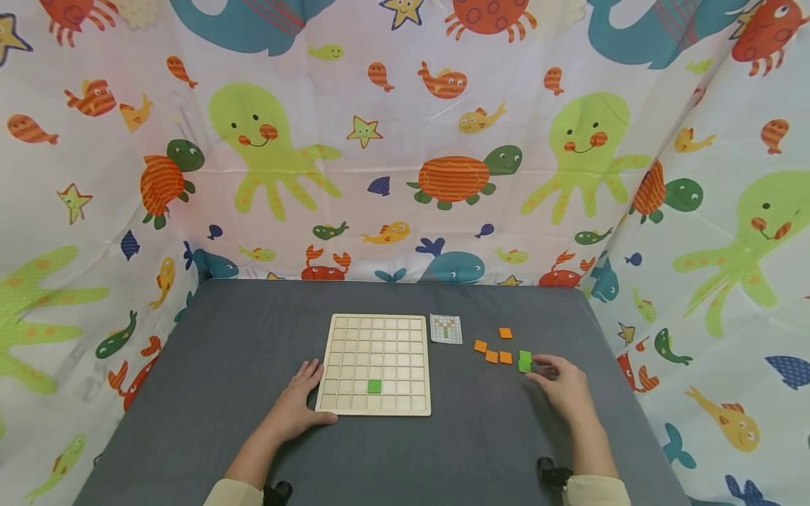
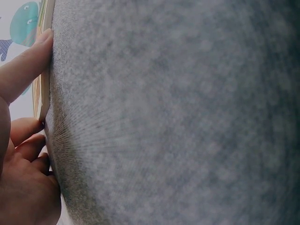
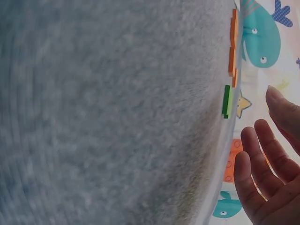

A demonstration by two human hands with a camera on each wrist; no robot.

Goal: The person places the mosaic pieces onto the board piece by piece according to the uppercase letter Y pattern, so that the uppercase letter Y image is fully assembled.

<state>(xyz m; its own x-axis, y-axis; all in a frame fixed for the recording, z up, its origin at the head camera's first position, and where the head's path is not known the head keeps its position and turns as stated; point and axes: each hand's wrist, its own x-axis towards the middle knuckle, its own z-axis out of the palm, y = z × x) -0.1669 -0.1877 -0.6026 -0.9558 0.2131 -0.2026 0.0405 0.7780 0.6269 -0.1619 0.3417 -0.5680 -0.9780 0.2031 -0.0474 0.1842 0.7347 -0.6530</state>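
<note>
Likely pickup: left hand (image 1: 294, 406) spread at pale wooden gridboard (image 1: 405, 355); right hand (image 1: 566, 388), spread, perhaps touching green square tiles (image 1: 524, 357), needs pinch next.

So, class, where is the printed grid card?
In the head view, the printed grid card lies right of the wooden grid board, near its upper corner, left of the orange square tiles.

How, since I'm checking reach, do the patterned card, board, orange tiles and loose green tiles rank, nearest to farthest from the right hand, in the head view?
1. Loose green tiles: just left of the right hand.
2. Orange tiles: farther left.
3. Patterned card: left of those.
4. Board: left of the card.
</note>
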